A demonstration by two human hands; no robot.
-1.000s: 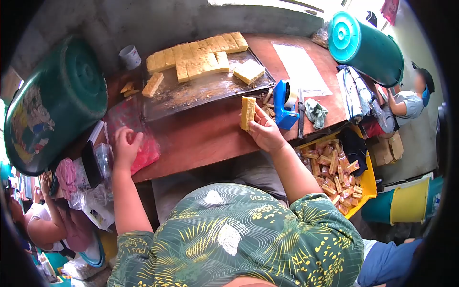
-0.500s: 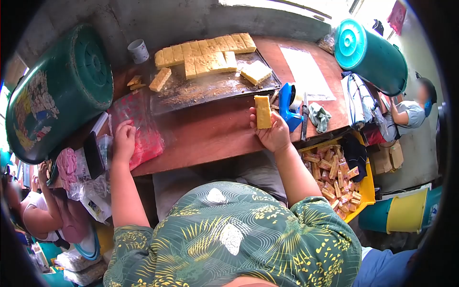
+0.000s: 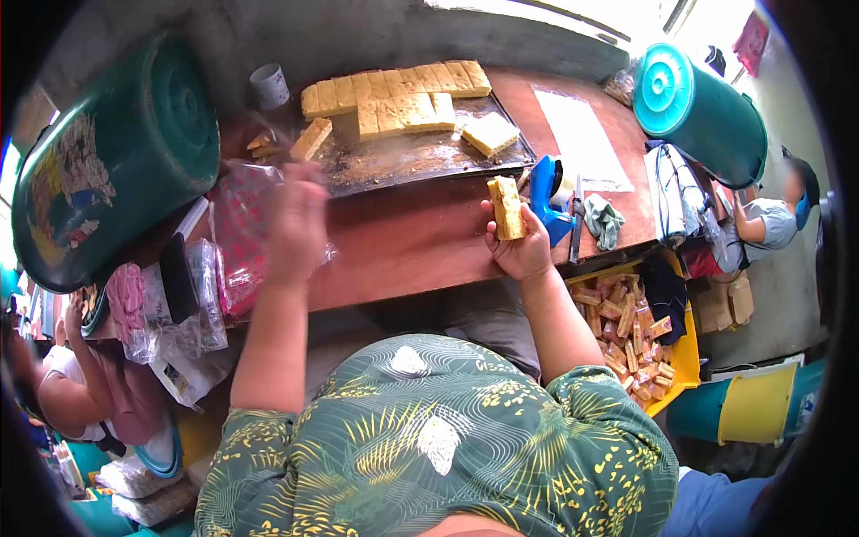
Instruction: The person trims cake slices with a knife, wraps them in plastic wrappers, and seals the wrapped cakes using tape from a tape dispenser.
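In the head view, my right hand (image 3: 522, 251) is closed around a yellow cake bar (image 3: 508, 210), which stands nearly upright above the table's front edge. My left hand (image 3: 300, 219) is raised over the front left of the table and smeared by motion, so its fingers and anything in them are unclear. Just left of it lie clear plastic wrappers with red print (image 3: 242, 264). Behind both hands, a dark baking tray (image 3: 394, 166) carries rows of cut cake (image 3: 394, 89). A separate cake block (image 3: 490, 134) sits on its right, a single bar (image 3: 310, 140) at its left edge.
Beside my right hand are a blue tape dispenser (image 3: 546, 201), a knife (image 3: 577, 224) and a grey-green cloth (image 3: 603, 222). A yellow crate (image 3: 687, 358) of wrapped bars stands below right. Large green tubs (image 3: 116, 170) flank the table. Other people sit at both sides.
My left hand has lifted off the wrappers and moved right and up. The cake bar in my right hand has turned, showing a different side. The view has shifted slightly.
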